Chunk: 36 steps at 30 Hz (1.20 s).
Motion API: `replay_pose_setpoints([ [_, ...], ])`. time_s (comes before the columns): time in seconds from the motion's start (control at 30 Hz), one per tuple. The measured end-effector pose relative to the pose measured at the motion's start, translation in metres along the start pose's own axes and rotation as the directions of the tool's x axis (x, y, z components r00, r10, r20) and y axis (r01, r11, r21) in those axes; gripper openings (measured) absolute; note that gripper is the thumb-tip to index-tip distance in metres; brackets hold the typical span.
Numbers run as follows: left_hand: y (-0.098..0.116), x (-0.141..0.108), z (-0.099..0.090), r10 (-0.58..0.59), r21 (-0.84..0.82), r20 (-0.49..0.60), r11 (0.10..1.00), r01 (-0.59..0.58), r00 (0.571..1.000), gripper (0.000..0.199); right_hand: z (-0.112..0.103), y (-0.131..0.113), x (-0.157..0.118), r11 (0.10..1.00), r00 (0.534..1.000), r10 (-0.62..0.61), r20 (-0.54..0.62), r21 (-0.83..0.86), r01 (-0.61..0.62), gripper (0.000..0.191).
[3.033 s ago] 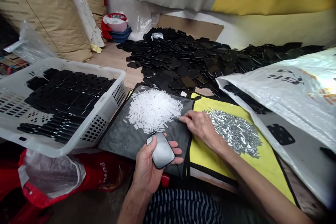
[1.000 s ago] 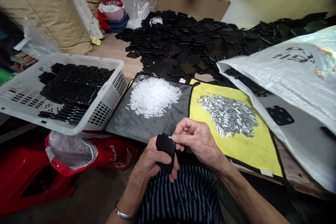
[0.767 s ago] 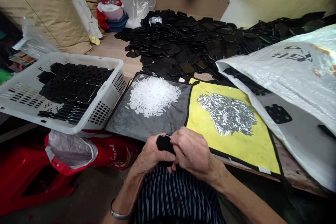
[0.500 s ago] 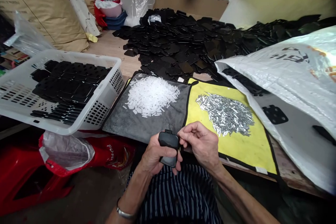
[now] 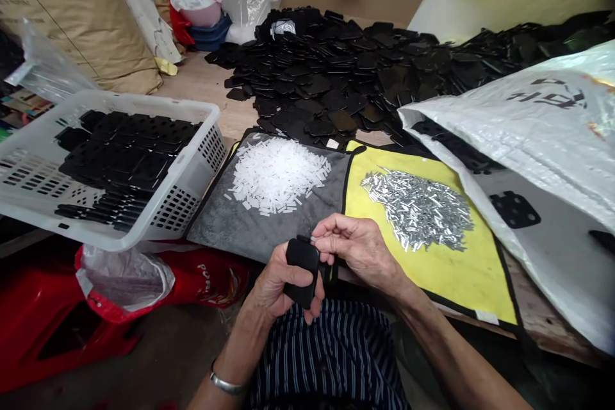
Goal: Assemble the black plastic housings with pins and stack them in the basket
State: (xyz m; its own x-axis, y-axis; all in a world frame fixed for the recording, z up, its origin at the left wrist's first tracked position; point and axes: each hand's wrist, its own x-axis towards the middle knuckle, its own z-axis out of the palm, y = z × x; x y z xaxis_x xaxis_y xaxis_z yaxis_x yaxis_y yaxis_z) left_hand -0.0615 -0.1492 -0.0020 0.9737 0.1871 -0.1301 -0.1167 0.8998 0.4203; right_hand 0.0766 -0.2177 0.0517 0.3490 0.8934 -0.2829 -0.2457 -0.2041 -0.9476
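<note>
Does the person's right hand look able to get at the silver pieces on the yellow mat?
Probably yes. The right hand is beside the yellow mat, with nothing between it and the silver pieces, though its fingers are now at the black plate held in the left hand.

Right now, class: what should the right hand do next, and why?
Probably press the small pale strip pinched in the right hand against the edge of the black plate, since its tip sits at that edge and the left hand steadies it.

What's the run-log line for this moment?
left hand: holds black flat piece | right hand: fingertips pinched at its edge | nearby: white strips on grey cloth, silver strips on yellow mat
</note>
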Motion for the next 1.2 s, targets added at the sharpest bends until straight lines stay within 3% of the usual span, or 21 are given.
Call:
replay_pose_setpoints([
  [0.23, 0.002, 0.0, 0.001, -0.023, 0.0, 0.0, 1.0, 0.023, 1.0, 0.028, -0.003, -0.012, 0.001, 0.994, 0.998, 0.046, 0.046, -0.098, -0.042, 0.009],
  [0.47, 0.006, -0.001, 0.003, -0.039, 0.084, -0.017, 0.996, 0.04, 0.999, 0.02, -0.001, -0.007, 0.001, 0.998, 0.997, -0.018, 0.072, -0.056, 0.022, 0.012],
  [0.53, 0.008, -0.002, 0.004, -0.042, 0.141, -0.022, 0.989, 0.045, 0.999, 0.02, 0.0, -0.005, -0.001, 0.99, 0.996, -0.074, 0.054, -0.116, 0.08, 0.01],
  [0.6, 0.011, -0.004, 0.004, -0.024, 0.196, -0.042, 0.98, 0.032, 0.999, 0.023, 0.001, -0.003, -0.004, 0.942, 0.98, -0.191, 0.045, -0.273, 0.197, 0.005],
  [0.7, 0.013, -0.006, 0.002, 0.004, 0.272, -0.083, 0.962, 0.019, 0.997, 0.029, 0.003, 0.001, -0.007, 0.751, 0.896, -0.424, 0.13, -0.502, 0.428, 0.011],
  [0.77, 0.013, -0.006, 0.002, -0.006, 0.318, -0.097, 0.948, 0.036, 0.995, 0.032, 0.003, 0.005, -0.008, 0.678, 0.858, -0.48, 0.184, -0.543, 0.496, 0.014],
  [0.97, 0.012, -0.007, 0.002, -0.023, 0.303, -0.099, 0.952, 0.052, 0.995, 0.032, 0.004, 0.01, -0.006, 0.821, 0.924, -0.377, 0.059, -0.441, 0.363, 0.005],
  [1.1, 0.01, -0.008, 0.003, -0.083, 0.179, -0.059, 0.98, 0.092, 0.995, 0.031, -0.006, 0.005, -0.004, 0.929, 0.957, -0.229, 0.177, -0.253, 0.269, 0.009],
  [1.2, 0.008, -0.008, 0.005, -0.11, 0.133, -0.041, 0.985, 0.115, 0.993, 0.032, -0.013, 0.0, -0.004, 0.924, 0.939, -0.222, 0.263, -0.251, 0.289, 0.012],
])
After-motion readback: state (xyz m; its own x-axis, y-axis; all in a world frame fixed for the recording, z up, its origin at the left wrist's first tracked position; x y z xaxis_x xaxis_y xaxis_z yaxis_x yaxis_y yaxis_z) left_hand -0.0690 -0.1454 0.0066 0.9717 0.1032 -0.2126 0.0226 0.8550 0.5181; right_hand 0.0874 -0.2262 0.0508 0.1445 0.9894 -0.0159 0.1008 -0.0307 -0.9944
